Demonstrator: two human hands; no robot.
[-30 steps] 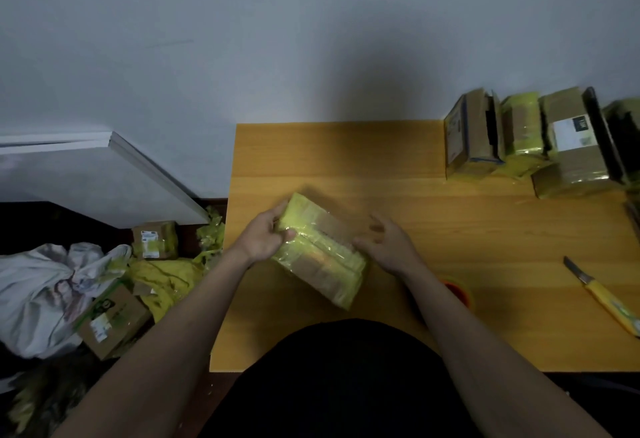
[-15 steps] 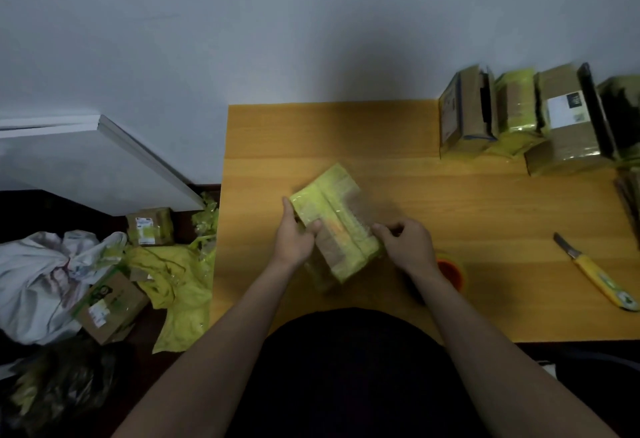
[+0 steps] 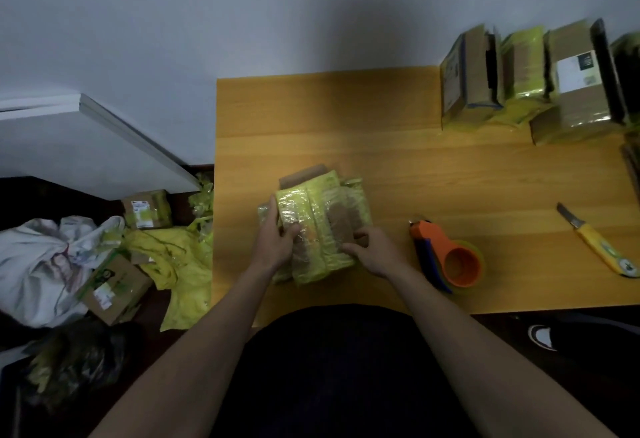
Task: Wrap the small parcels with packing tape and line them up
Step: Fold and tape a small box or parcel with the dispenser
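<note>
A small cardboard parcel (image 3: 329, 216) partly covered in yellow-green tape sits near the front left of the wooden table (image 3: 398, 160). My left hand (image 3: 278, 238) grips its left side, thumb on top. My right hand (image 3: 375, 252) holds its lower right corner with curled fingers. An orange tape dispenser (image 3: 450, 257) with a yellow-green roll lies just right of my right hand. Several wrapped parcels (image 3: 526, 81) stand in a row at the table's back right.
A yellow-handled knife (image 3: 599, 243) lies near the right edge of the table. On the floor at left are two boxes (image 3: 147, 209) (image 3: 110, 285), crumpled yellow tape (image 3: 173, 257) and a white bag (image 3: 38, 264). A white board (image 3: 104, 136) leans against the wall.
The parcel has been turned in my hands so its long side now runs away from me. The tape dispenser, earlier mostly hidden behind my right arm, now shows fully.
</note>
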